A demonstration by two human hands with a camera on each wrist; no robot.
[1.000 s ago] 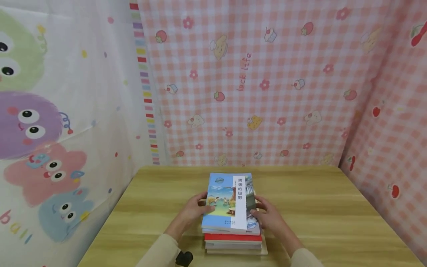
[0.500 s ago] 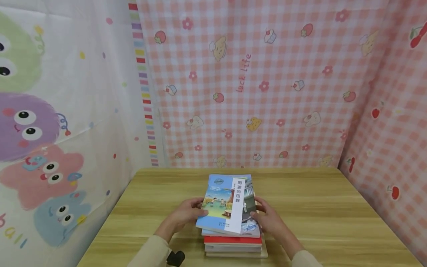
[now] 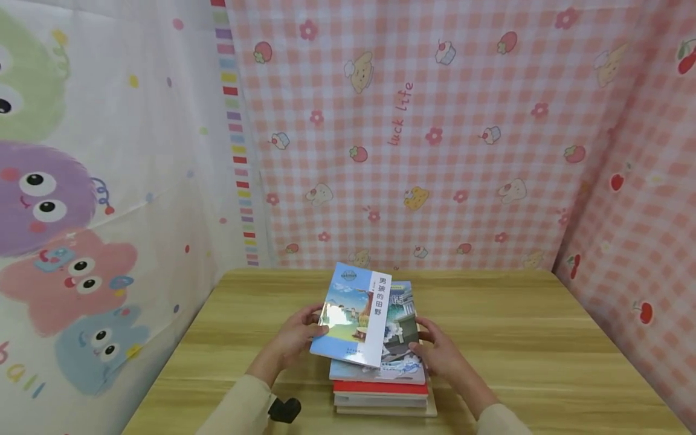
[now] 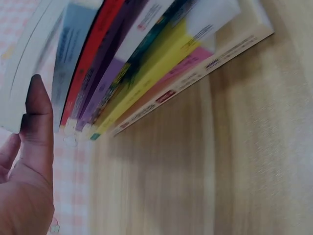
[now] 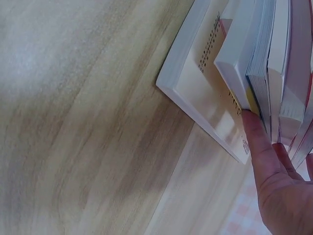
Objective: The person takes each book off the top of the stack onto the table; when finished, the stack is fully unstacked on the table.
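Observation:
A thin paperback (image 3: 339,356) with a blue illustrated cover and a white title strip is tilted above the left of a stack of books. My left hand (image 3: 290,338) pinches its left edge, thumb on the cover and a finger (image 4: 39,117) beneath. Below it, a dark green and grey illustrated book (image 3: 401,338) tops the stack, partly covered. My right hand (image 3: 443,356) rests against the stack's right side, its fingers (image 5: 259,142) touching the page edges. Under that lie a red book (image 3: 380,387), a yellow-spined book (image 4: 146,83) and several others on a wider cream book (image 4: 195,73).
The stack stands on a wood-grain table (image 3: 516,362). A pink checked curtain (image 3: 462,163) hangs behind, and a white cartoon curtain (image 3: 163,181) on the left. A black heart-shaped piece (image 3: 285,410) shows by the left sleeve.
The blue paperback has slid left off the centre of the stack, lifted and tilted with my left hand, baring more of the green and grey cover. My right hand stays at the stack's side.

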